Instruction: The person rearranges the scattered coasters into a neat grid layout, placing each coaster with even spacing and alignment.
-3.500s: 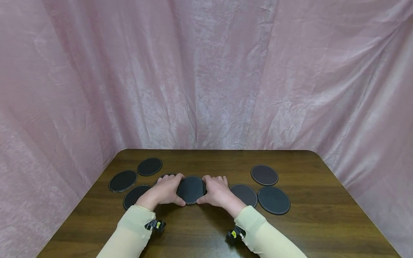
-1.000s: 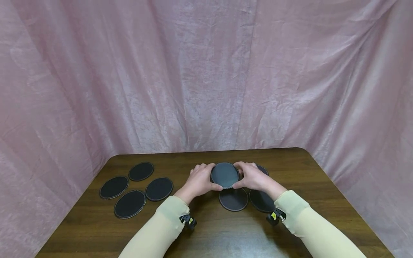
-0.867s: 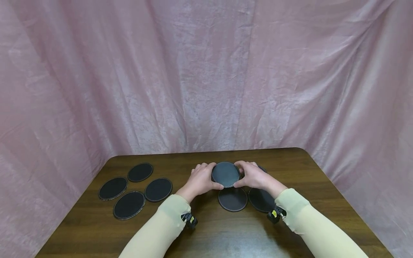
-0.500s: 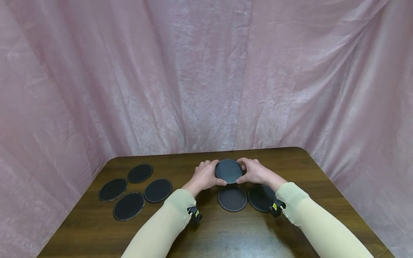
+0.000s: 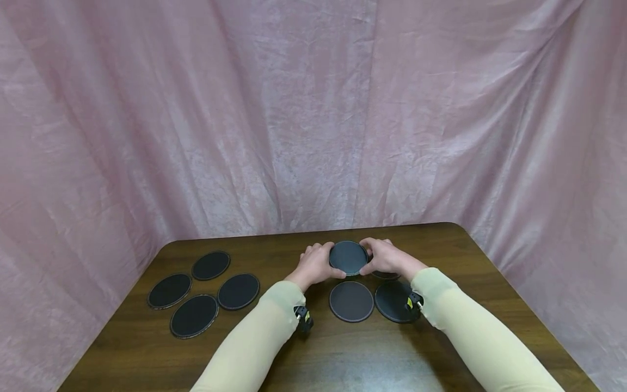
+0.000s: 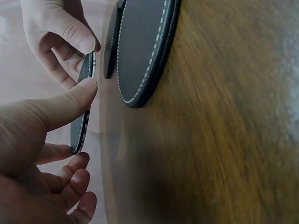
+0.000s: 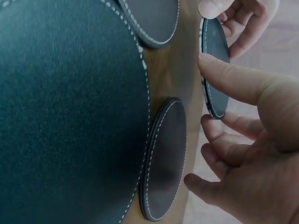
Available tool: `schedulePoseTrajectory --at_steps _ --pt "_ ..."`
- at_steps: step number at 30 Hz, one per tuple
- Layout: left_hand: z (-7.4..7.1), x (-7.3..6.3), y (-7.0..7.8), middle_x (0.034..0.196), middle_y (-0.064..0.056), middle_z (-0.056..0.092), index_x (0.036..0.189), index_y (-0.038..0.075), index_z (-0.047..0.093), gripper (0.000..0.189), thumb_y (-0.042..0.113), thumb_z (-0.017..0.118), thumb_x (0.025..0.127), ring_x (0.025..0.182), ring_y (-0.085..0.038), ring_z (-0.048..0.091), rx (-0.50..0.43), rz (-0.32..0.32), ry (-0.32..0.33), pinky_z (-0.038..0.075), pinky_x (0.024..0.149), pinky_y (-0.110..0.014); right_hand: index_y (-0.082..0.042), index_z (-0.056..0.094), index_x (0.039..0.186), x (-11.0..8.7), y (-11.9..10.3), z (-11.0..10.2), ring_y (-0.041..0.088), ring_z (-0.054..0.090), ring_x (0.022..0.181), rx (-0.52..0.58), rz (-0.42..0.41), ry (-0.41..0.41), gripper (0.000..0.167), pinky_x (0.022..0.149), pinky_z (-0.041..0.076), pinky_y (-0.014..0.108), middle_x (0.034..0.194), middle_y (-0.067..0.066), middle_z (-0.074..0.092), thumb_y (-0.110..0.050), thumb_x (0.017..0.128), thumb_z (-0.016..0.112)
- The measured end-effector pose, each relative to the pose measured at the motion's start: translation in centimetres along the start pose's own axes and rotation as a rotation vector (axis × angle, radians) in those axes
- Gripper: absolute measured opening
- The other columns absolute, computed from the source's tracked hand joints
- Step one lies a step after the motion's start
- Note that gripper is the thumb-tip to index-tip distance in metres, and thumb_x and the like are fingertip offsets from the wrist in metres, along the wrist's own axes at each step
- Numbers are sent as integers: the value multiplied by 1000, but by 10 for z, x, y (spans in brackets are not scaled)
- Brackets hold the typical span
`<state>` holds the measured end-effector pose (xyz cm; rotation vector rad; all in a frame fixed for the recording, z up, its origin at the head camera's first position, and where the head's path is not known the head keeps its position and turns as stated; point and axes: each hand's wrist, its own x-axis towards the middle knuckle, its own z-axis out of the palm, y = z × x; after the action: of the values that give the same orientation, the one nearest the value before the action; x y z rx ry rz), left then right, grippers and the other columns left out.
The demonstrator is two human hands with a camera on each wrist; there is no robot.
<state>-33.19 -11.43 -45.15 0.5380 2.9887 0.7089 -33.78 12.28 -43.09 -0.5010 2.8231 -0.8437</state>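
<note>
The left hand [image 6: 28, 144] and right hand [image 6: 56, 23] pinch a dark disc [image 6: 78, 128] by its rim, seen nearly edge-on against pink cloth [image 6: 14, 60] past the far edge of the desk [image 6: 224, 126]. Nearer lies a white-stitched disc [image 6: 140, 51], with a partly hidden disc [image 6: 110, 46] beyond it toward that edge.
</note>
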Motion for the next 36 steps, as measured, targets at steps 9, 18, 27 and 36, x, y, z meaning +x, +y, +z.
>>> schedulePoseTrajectory --at_steps 9,18,27,36 --pt "6 6 -4 149 -18 61 161 8 54 91 43 96 88 135 -41 53 -3 -36 -29 41 113 -62 3 53 157 7 3 7 44 48 132 4 27 -18 84 113 43 58 127 20 72 -17 88 96" --pt "9 6 -8 149 -20 60 162 7 53 91 42 95 89 136 -42 52 -18 -43 -56 41 114 -62 4 53 156 10 4 9 45 48 134 -32 19 -34 84 113 43 57 130 21 72 -20 88 96" --pt "8 8 -9 151 -20 59 163 7 52 91 42 94 90 137 -42 52 -12 -37 -65 41 114 -62 4 54 156 10 4 10 45 48 134 -37 13 -31 85 114 42 58 130 21 73 -21 88 97" --pt "9 9 -11 152 -20 58 163 6 51 89 40 93 92 138 -41 50 -4 -51 -90 40 116 -61 4 59 152 8 5 13 42 51 127 -91 7 -23 79 109 45 55 125 19 70 -23 87 97"
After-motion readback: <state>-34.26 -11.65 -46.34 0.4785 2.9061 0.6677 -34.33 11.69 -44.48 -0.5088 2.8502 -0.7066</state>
